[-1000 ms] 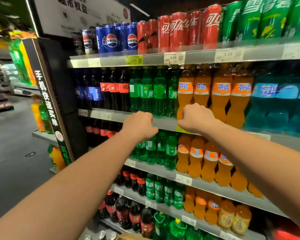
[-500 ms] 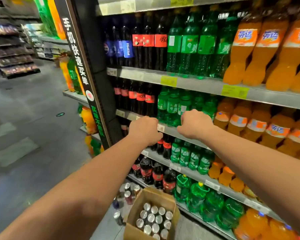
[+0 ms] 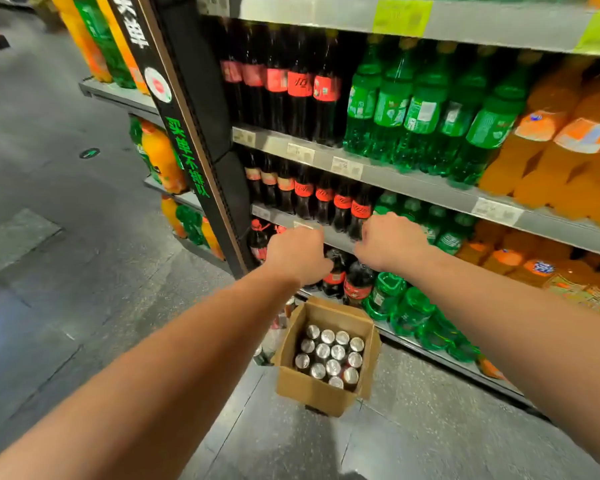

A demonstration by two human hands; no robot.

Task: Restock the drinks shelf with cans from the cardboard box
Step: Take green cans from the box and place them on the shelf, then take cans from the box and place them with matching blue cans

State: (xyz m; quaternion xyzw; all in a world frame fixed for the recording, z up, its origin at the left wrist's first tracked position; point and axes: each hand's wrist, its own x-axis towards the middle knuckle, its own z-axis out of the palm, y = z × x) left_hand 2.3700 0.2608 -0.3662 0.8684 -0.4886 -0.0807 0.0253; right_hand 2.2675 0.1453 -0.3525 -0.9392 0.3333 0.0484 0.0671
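Cardboard box point(image 3: 309, 389) of cans point(image 3: 329, 355) sits on the floor point(image 3: 84, 271) below; left hand point(image 3: 297, 256) and right hand point(image 3: 392, 242) outstretched, fingers curled, empty.

grey floor point(image 3: 84, 271) — open cardboard box point(image 3: 312, 393) of cans point(image 3: 333, 355); shelves point(image 3: 413, 183) carry bottles point(image 3: 423, 112)

grey speckled stone floor point(image 3: 66, 271) with a dull sheen and a small round green-ringed marker point(image 3: 89, 153); a black end post point(image 3: 194, 81) with green characters; grey side shelves point(image 3: 118, 95) behind it.
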